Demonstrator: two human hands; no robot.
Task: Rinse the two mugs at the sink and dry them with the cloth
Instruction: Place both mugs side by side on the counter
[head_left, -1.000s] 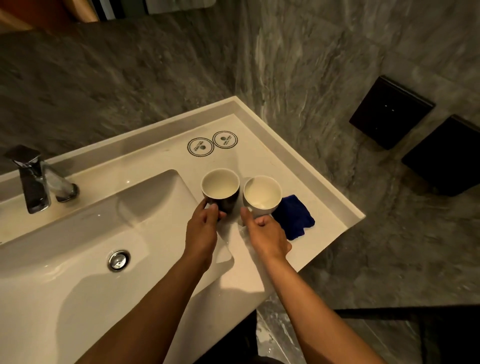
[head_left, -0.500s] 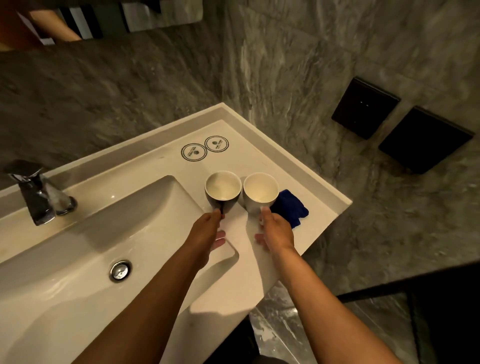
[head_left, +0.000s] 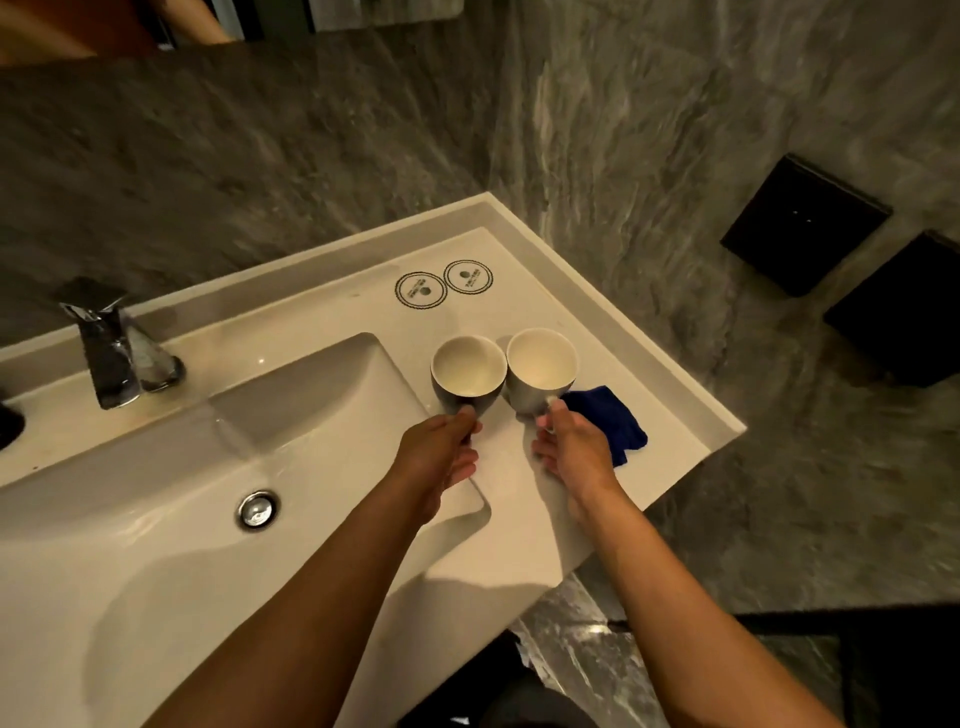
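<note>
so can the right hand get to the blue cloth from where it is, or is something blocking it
Probably yes. The blue cloth lies on the counter right beside the right hand, with nothing between them. But that hand's grip is on the white mug, so it would likely need to let go first.

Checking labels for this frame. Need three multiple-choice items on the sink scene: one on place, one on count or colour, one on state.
1. Where is the cloth?
A. in the basin
B. on the counter, right of the mugs
C. over the tap

2. What colour is the cloth?
A. blue
B. white
C. red

3. What are the hands doing?
A. both resting flat on the counter
B. each at one mug's handle
C. wringing the cloth

Key:
1 B, it lies beside the right mug, partly behind the right hand.
2 A, dark blue against the white counter.
3 B, the left hand is at the left mug, the right hand at the right one.
</note>
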